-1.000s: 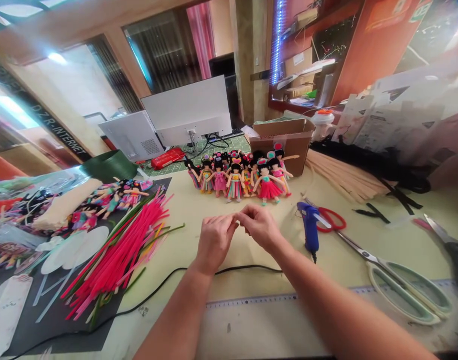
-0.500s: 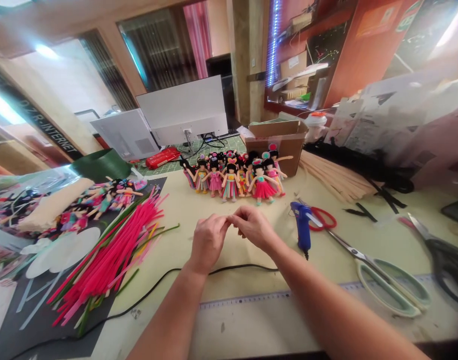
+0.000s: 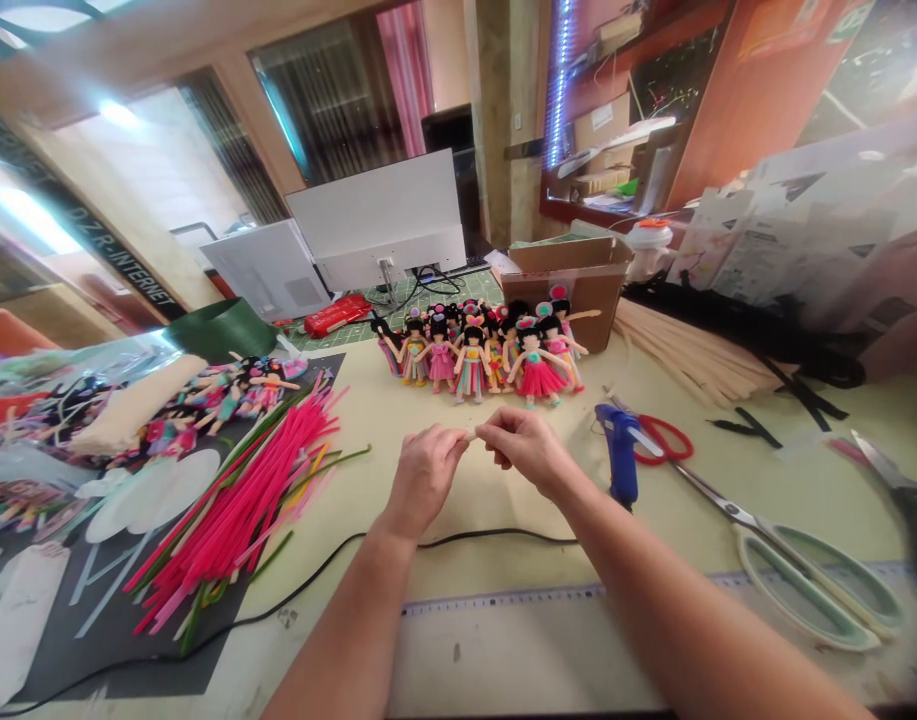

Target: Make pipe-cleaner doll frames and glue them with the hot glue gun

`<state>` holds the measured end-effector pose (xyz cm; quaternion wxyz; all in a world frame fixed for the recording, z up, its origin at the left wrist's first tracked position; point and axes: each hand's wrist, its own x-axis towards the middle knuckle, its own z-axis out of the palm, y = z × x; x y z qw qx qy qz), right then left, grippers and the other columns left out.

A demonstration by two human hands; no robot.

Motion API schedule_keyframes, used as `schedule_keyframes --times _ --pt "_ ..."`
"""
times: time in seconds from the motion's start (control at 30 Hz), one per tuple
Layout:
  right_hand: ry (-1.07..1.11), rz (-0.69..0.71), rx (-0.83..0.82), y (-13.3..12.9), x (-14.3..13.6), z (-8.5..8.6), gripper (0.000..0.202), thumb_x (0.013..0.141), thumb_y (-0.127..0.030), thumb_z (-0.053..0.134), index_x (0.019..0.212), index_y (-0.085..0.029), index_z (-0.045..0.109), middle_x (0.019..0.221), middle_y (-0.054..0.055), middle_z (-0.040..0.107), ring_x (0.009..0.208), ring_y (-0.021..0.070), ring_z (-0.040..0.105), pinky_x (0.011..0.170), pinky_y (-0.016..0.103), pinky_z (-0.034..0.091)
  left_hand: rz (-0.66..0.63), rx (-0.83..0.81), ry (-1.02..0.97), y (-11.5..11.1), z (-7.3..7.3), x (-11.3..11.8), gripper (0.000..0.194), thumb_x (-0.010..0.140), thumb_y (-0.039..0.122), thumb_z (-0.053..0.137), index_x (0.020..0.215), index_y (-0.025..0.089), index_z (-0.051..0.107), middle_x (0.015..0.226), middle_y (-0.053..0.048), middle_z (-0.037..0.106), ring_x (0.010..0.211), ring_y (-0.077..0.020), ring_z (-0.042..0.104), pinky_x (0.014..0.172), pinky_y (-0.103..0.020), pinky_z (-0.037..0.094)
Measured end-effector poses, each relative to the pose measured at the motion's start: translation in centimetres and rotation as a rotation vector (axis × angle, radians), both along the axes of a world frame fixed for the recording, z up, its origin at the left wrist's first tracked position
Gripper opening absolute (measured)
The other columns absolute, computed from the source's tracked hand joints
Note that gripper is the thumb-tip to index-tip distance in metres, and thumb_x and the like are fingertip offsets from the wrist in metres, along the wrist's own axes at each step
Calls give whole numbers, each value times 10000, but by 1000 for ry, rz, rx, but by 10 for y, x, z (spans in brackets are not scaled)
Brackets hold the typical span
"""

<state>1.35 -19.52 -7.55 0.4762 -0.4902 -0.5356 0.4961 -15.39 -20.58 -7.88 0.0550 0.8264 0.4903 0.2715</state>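
We see the left hand and right hand meet above the worktop, each grip pinched on a small pale piece between their fingertips. Dolls stand just behind; a blue glue gun lies to the right, pink stems to the left.

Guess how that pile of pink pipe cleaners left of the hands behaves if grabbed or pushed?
The pink pipe cleaners look thin and long, so probably light and bendy. They lie loose and fanned out, so a push would likely scatter them rather than shift the pile. Their fuzzy look suggests little slip.
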Motion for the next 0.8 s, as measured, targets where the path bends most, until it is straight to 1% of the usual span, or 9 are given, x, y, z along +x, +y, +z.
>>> schedule_keyframes --times 0.13,0.27,0.37,0.43,0.5,0.57,0.63,0.7,0.8 --pt "-23 36 -31 1 0 -1 185 724 -313 627 640 -160 564 507 -27 554 442 85 517 397 181 412 -22 -18 -18 1 -2 -2 272 960 334 409 949 203 647 860 -29 640 840 -153 582 773 -276 394" --pt "-51 9 -11 3 3 -4 183 731 -290 611 618 -162 547 511 -27 553 418 70 493 381 166 380 -63 -23 -68 3 -4 -2 249 953 323 427 1039 211 632 947 -42 660 900 -160 596 805 -278 410" --pt "-81 28 -23 5 5 -6 194 765 -301 577 629 -170 535 521 -31 542 414 76 486 380 174 361 -65 7 -51 5 -6 -5 245 949 327 431 1029 211 632 952 -45 665 892 -166 603 812 -286 416" --pt "-160 29 1 4 6 -5 218 802 -318 545 637 -176 532 527 -29 533 431 88 496 413 191 370 -49 11 -15 8 -6 -9 269 950 350 414 995 204 635 916 -48 663 864 -174 606 784 -287 422" --pt "-291 -65 146 1 7 -3 201 829 -324 538 688 -181 553 584 -17 560 513 106 525 497 212 396 -12 -4 17 11 -6 -14 305 956 371 379 983 200 630 908 -53 662 873 -185 608 764 -284 424" --pt "-412 -210 357 -4 8 1 145 847 -312 543 776 -189 576 682 -1 593 618 122 540 595 229 409 49 -43 43 15 -4 -19 331 957 395 354 984 197 618 908 -55 667 868 -192 612 756 -282 426" --pt "-472 -288 529 -10 9 6 132 873 -298 519 804 -197 566 741 11 596 679 130 535 647 236 405 97 -75 98 20 -2 -19 332 953 395 341 979 204 611 923 -57 673 871 -198 615 755 -282 425" --pt "-501 -272 641 -16 7 11 185 903 -289 465 754 -203 533 726 13 576 674 133 523 637 234 399 93 -119 176 25 0 -14 326 950 366 325 958 211 611 944 -59 678 883 -204 618 757 -282 422" --pt "-537 -198 748 -29 -2 17 203 904 -279 434 721 -215 497 703 9 562 636 136 510 591 238 399 34 -200 283 28 0 3 292 918 273 345 909 210 631 946 -65 688 901 -214 624 762 -285 423"
